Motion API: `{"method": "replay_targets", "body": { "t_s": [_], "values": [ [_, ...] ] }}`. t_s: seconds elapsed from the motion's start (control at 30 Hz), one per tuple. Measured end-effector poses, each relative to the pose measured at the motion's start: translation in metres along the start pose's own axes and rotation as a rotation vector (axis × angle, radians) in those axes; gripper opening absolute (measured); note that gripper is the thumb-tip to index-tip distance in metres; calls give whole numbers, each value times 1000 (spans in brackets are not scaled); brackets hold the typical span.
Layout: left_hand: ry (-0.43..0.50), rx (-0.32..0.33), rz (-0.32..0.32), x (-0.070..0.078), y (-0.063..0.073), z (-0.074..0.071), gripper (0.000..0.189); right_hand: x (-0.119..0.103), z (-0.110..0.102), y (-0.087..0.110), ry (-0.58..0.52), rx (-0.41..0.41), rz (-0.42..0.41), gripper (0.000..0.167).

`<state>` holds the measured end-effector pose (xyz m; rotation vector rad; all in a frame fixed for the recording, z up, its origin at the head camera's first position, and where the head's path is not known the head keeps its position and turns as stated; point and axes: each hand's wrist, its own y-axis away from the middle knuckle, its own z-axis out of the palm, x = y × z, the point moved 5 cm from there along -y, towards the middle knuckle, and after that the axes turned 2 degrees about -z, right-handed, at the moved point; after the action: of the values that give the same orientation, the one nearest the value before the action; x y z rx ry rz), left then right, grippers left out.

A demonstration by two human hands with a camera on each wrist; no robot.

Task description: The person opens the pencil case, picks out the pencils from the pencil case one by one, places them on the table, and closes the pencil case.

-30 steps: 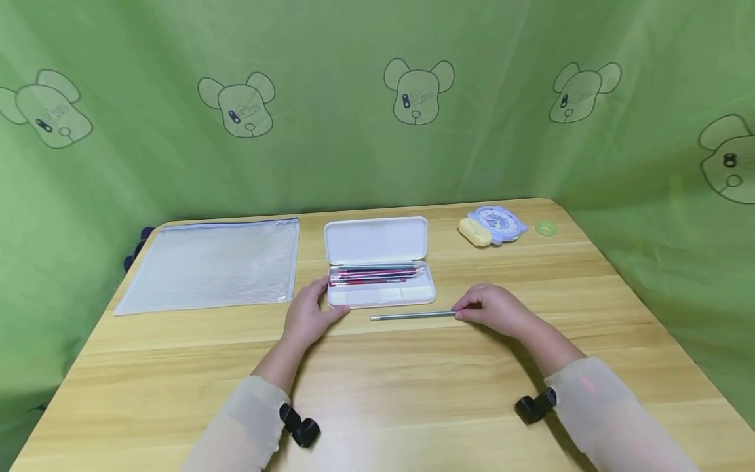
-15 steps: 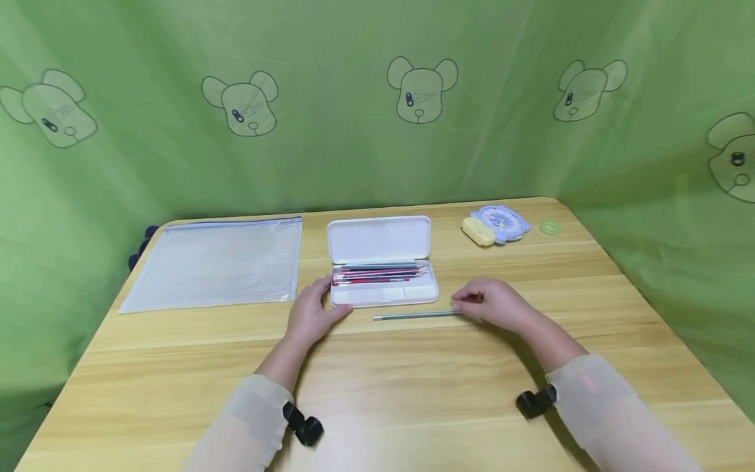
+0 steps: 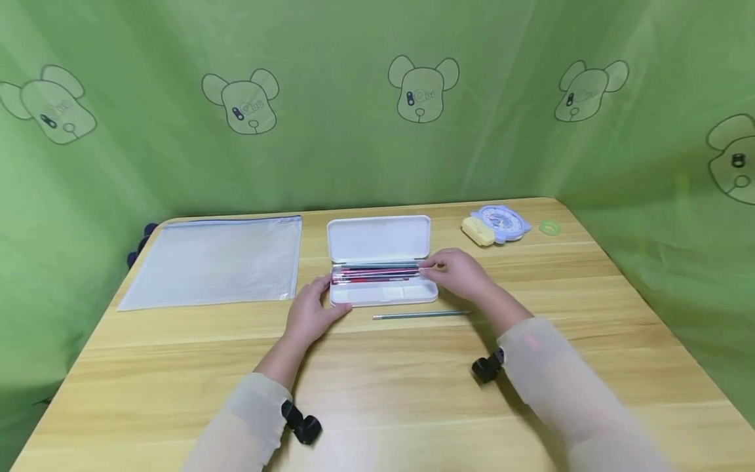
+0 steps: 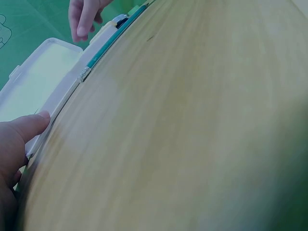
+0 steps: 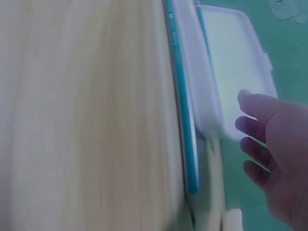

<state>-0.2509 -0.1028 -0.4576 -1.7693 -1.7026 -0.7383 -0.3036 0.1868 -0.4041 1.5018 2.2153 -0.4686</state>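
A white pencil case [image 3: 377, 239] lies with its lid up, several pencils [image 3: 374, 271] in its back compartment. My left hand [image 3: 308, 317] grips the case's left end, thumb on the front edge in the left wrist view and fingers at the side. Over the right ends of those pencils is my right hand [image 3: 463, 274], with nothing between its thumb and spread fingers in the right wrist view [image 5: 286, 154]. One teal pencil [image 3: 419, 315] lies on the table along the front of the case, its eraser end to the left.
A clear zip pouch [image 3: 215, 262] lies flat on the wooden table [image 3: 377, 387] at the left. Back right are a yellow block-shaped item [image 3: 478, 231], a blue clock-like item [image 3: 501, 223] and a green ring [image 3: 549, 227]. A green curtain [image 3: 330, 157] hangs behind.
My right hand has let go of the teal pencil, leaving it on the table, and has moved left and away from me, over the case. The left hand stays at the case.
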Motion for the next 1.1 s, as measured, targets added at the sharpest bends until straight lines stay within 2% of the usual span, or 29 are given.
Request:
{"method": "replay_targets", "body": {
  "t_s": [0.23,0.4,0.57,0.83,1.1],
  "values": [
    [7,-5,-25,0,2,0,81,-3,10,-17,87,-41,17,27],
    [8,1,-14,0,2,0,81,-5,13,-22,158,-52,-45,25],
    [8,4,-5,1,1,1,80,-6,15,-24,200,-53,-71,23],
    [6,7,0,1,-1,0,80,-6,17,-26,200,-46,-42,20],
    [-2,6,2,0,-1,0,80,-8,17,-24,204,-56,-63,17]
  ]
}}
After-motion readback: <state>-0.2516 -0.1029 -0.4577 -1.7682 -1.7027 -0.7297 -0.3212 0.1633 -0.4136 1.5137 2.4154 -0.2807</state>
